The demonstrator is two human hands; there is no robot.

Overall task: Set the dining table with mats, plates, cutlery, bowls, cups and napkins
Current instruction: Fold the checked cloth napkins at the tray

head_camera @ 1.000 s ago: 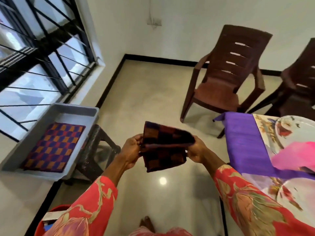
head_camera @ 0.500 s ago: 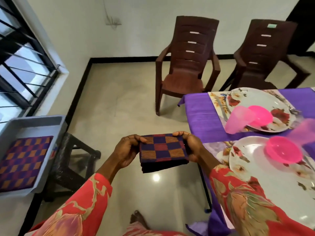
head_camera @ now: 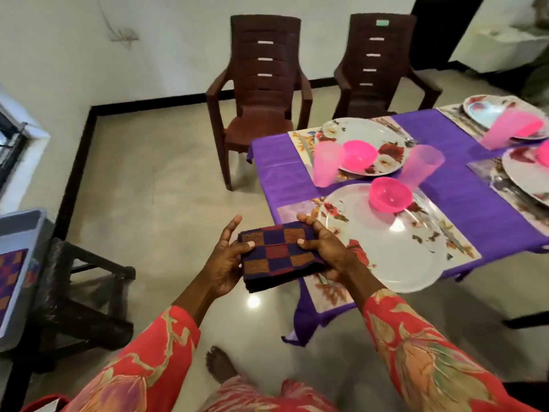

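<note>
The desk (head_camera: 463, 203), under a purple cloth, is the landmark: it fills the right of the view, with two brown chairs (head_camera: 258, 96) beyond its far edge. On it lie floral mats (head_camera: 323, 289), each bearing a large white flowered plate (head_camera: 395, 251). The nearest plate holds a pink bowl (head_camera: 390, 194); the plate behind it holds another, and pink cups (head_camera: 325, 163) stand beside them. Cutlery seems to lie by the far plates, though it is too blurred to be sure. No napkin shows on the desk yet.

Well to the left of the desk, a grey tray (head_camera: 17, 224) sits on a dark stool (head_camera: 86, 292) and holds one more checked cloth, only partly in view.

The folded napkin (head_camera: 276, 252), checked in purple, red and orange, is held in the air just off the desk's near-left corner, beside the nearest plate. The left hand (head_camera: 225, 260) grips its left edge, thumb on top and fingers under. The right hand (head_camera: 323, 245) grips the right edge the same way.

The napkin looks light, soft and limp, several layers thick. It will likely sag or unfold if held by one corner, so holding both folded edges, or pinching across the whole stack, suits it best. It is not fragile and not slippery.
</note>
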